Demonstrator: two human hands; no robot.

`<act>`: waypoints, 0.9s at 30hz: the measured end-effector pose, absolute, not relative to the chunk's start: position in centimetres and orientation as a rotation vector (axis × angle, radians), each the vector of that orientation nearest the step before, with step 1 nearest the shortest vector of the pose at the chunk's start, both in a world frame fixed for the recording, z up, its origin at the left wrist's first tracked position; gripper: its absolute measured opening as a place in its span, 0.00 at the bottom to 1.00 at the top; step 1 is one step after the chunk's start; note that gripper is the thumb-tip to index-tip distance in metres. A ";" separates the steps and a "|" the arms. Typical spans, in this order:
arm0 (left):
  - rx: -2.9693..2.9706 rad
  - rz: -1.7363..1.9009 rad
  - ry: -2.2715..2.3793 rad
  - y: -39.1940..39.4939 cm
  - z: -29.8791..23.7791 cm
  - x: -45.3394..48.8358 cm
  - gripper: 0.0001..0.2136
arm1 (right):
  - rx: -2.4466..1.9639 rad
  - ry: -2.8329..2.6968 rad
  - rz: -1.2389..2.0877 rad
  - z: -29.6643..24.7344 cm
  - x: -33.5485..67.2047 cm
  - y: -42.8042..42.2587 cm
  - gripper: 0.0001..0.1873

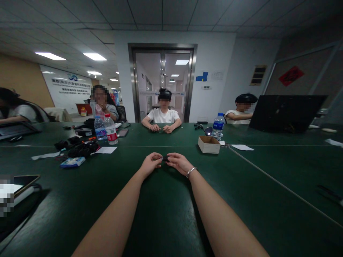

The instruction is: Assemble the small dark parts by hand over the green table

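Observation:
Both my arms reach forward over the green table (158, 210). Between my hands is a small dark cylindrical object (165, 158), too small to name. My left hand (150, 165) pinches its left end, where a lighter grey bit shows at the fingertips. On the other end, the fingers of my right hand (182, 165) are closed around the dark part. A silver bracelet (191, 172) circles my right wrist. The two hands nearly meet, just above the tabletop or resting on it; I cannot tell which.
An open cardboard box (209, 145) stands right of my hands, with a water bottle (218, 125) behind it. Leftward lie a blue-white packet (72, 162), a heap of black gear (80, 147) and two bottles (111, 130). A person (163, 116) sits opposite; a monitor (286, 112) stands right.

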State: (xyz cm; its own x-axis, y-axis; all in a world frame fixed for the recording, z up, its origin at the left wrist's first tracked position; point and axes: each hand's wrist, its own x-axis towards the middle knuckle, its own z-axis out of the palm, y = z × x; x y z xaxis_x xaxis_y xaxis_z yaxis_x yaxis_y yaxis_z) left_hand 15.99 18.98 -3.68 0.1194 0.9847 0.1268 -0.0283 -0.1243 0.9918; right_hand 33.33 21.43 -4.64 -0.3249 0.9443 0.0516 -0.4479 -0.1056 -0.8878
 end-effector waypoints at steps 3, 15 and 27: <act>1.392 1.224 1.015 18.9 -3.7 15.9 0.10 | -0.677 -1.059 1.658 -4.7 33.4 21.5 0.13; 1.376 1.210 1.070 18.7 -3.4 16.0 0.13 | -0.680 -1.052 1.674 -4.5 33.4 21.3 0.12; 1.292 1.183 1.097 19.5 -3.9 16.2 0.11 | -0.695 -1.073 1.665 -4.3 33.4 21.2 0.12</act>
